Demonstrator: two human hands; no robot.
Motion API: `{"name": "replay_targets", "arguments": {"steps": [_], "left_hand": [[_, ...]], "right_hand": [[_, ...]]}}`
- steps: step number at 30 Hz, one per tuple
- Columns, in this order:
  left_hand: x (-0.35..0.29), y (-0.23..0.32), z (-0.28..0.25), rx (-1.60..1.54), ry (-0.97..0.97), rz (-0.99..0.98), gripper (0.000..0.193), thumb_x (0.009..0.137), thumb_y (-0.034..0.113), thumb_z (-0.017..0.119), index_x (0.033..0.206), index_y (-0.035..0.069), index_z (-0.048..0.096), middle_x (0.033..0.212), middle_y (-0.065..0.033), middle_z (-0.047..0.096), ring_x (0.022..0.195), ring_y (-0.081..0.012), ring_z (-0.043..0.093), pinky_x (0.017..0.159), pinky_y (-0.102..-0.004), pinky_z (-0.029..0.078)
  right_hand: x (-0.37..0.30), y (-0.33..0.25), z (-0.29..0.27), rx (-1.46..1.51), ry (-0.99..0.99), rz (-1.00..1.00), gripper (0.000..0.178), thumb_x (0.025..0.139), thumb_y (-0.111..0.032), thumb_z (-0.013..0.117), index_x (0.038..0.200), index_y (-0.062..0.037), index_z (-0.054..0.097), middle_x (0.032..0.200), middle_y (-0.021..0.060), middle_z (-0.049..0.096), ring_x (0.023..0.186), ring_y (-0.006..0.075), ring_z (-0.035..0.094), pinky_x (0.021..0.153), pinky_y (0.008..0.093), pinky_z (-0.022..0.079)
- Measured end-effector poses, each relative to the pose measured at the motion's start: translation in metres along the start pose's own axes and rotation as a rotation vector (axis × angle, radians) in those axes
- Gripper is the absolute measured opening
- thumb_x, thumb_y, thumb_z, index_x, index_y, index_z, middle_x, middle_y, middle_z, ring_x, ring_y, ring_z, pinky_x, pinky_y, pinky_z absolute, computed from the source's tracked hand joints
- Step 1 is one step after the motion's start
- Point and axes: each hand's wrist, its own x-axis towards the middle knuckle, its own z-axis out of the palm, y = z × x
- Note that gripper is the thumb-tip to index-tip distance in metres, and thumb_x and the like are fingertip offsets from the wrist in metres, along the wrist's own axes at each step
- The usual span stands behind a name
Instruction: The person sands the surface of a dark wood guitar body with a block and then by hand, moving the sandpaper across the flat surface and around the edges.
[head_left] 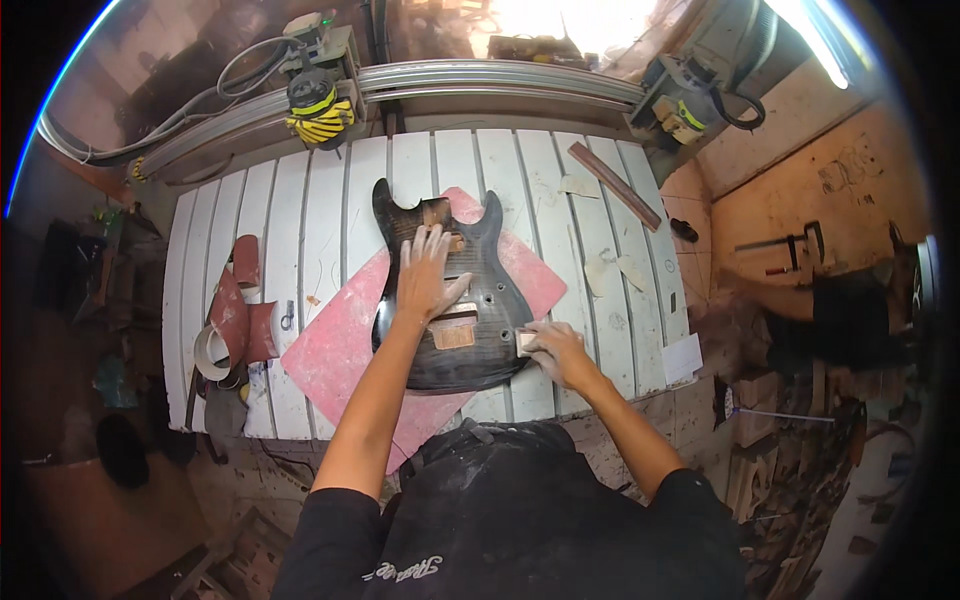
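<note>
Left hand (428, 275) lies spread flat on the dark guitar body (450, 300), pinning it so it cannot slide on the pink mat (330, 350) beneath. Right hand (555, 350), just beside the body's lower edge, curls closed around a small sanding block (527, 342), pressing it against that edge. Sandpaper rolls (235, 320) lie well off to my left on the slatted white table (330, 200).

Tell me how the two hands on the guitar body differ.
The left hand lies flat and open, fingers spread, on the middle of the dark guitar body; the right hand is curled at its lower right edge. The left hand holds nothing; the right hand grips a small pale block. Both touch the body.
</note>
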Motion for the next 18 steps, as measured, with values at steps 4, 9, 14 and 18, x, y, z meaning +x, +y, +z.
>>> {"name": "replay_targets", "arguments": {"steps": [4,9,14,18], "left_hand": [[0.018,0.032,0.019,0.063,-0.210,0.232,0.097,0.094,0.069,0.058,0.159,-0.002,0.049,0.172,-0.0201,0.039,0.163,-0.0368,0.029,0.132,-0.0595,0.019],[-0.037,0.096,0.041,0.059,-0.303,0.380,0.108,0.089,0.075,0.060,0.160,-0.005,0.046,0.173,-0.0249,0.036,0.164,-0.0381,0.028,0.133,-0.0597,0.016],[-0.111,0.115,0.028,0.029,-0.344,0.500,0.110,0.087,0.072,0.066,0.164,-0.002,0.041,0.174,-0.0197,0.036,0.165,-0.0349,0.027,0.134,-0.0568,0.017],[-0.132,0.090,0.016,0.009,-0.251,0.384,0.115,0.078,0.062,0.082,0.165,0.000,0.039,0.173,-0.0193,0.038,0.164,-0.0356,0.028,0.132,-0.0586,0.022]], "right_hand": [[-0.036,0.021,0.003,0.168,0.270,0.115,0.026,0.091,-0.006,0.074,0.116,-0.0077,0.077,0.149,0.0079,0.067,0.137,0.0353,0.055,0.119,0.0459,0.040],[-0.082,0.035,0.018,0.244,0.436,0.277,0.028,0.091,-0.002,0.073,0.118,-0.0057,0.077,0.146,0.0098,0.069,0.135,0.0337,0.059,0.118,0.0455,0.044],[-0.085,0.054,0.039,0.576,0.519,0.332,0.030,0.094,0.007,0.069,0.123,-0.0002,0.071,0.148,0.0187,0.066,0.131,0.0274,0.064,0.115,0.0383,0.048],[-0.063,0.050,0.041,0.576,0.477,0.285,0.030,0.098,0.008,0.068,0.127,0.0017,0.068,0.141,0.0155,0.069,0.128,0.0231,0.065,0.112,0.0341,0.050]]}}
